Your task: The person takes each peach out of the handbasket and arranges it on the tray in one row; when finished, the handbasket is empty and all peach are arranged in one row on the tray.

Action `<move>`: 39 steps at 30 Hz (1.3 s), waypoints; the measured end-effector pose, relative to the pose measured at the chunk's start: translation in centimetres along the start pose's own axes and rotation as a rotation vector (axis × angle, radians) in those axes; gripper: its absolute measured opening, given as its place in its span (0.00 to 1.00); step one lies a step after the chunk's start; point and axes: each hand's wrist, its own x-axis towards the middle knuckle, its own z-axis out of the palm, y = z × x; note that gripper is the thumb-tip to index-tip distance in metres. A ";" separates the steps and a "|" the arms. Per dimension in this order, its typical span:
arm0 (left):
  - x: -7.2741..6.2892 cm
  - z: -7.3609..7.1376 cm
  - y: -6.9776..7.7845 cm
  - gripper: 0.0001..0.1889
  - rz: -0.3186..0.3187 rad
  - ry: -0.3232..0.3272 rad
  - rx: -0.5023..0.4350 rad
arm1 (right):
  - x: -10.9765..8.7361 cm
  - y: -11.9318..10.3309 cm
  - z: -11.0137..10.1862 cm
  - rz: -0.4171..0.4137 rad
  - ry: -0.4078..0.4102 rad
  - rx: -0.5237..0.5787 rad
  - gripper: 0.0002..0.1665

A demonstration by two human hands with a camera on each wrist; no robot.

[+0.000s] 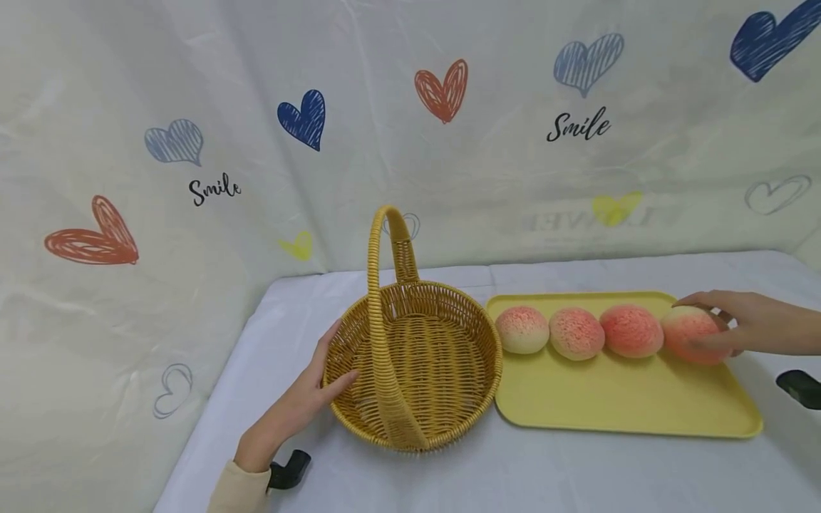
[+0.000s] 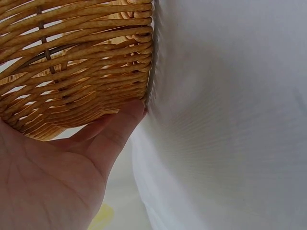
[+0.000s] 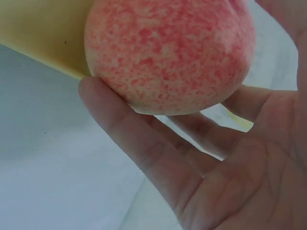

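A round wicker basket [image 1: 442, 356] with a tall arched handle stands on the table. My left hand [image 1: 321, 381] grips its left side, thumb over the rim and inside, the other fingers along the outer wall. In the left wrist view those fingers [image 2: 115, 134] lie against the weave, low near the cloth. At the right end of a yellow tray [image 1: 616, 399], my right hand [image 1: 747, 320] holds a pink and cream peach [image 1: 689, 331], its fingers and thumb around it. The right wrist view shows the peach [image 3: 168, 52] between thumb and fingers, close to the tray's edge.
Three more peaches sit in a row on the tray: a left one [image 1: 522, 330], a middle one [image 1: 577, 333] and a redder one [image 1: 631, 331] beside the held peach. The basket's right side meets the tray's left edge. Behind the table hangs a cloth [image 1: 500, 178] printed with hearts.
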 end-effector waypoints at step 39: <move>0.2 0.0 -0.4 0.47 -0.012 0.006 -0.004 | 0.1 -1.5 1.5 -0.006 0.078 -0.065 0.43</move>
